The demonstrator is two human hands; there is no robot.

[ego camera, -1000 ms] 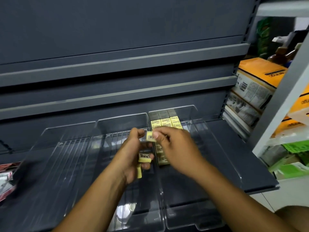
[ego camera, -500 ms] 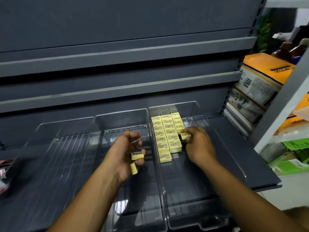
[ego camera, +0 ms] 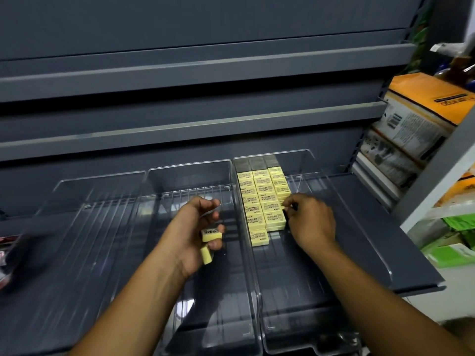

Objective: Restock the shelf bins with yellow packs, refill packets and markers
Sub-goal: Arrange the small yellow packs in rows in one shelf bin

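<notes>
While the left hand (ego camera: 198,232) hovers over the middle clear plastic bin (ego camera: 187,173), its curled fingers grip an upper yellow rectangular pack (ego camera: 211,235), dark-printed label facing up between thumb and fingers, and a lower yellow rectangular pack (ego camera: 207,254), which pokes out end-on beneath it against the palm. Just to the right, the right hand (ego camera: 311,222) reaches into the right clear plastic bin (ego camera: 295,160) with fingers bent, thumb and forefinger pinching the edge pack (ego camera: 284,207), a small yellow one at the near right corner of the stock lying there; fingertips hide most of it. That stock, a block of pale-yellow labelled packs (ego camera: 259,199), lies flat in three columns along the bin's left wall, starting at the back wall; the left column reaches nearest the front, one pack past the middle column. A left clear plastic bin (ego camera: 102,181) stands against the middle one, and all three sit side by side on the dark grey metal shelf (ego camera: 401,247), beneath two grey shelf edges (ego camera: 180,132). On the neighbouring white rack (ego camera: 437,176) to the right, orange-and-white cardboard boxes (ego camera: 424,111) are stacked, with bright green packets (ego camera: 457,250) lower down; what they contain I cannot tell. At the far left edge a blurred red-and-white packet (ego camera: 5,253) shows
</notes>
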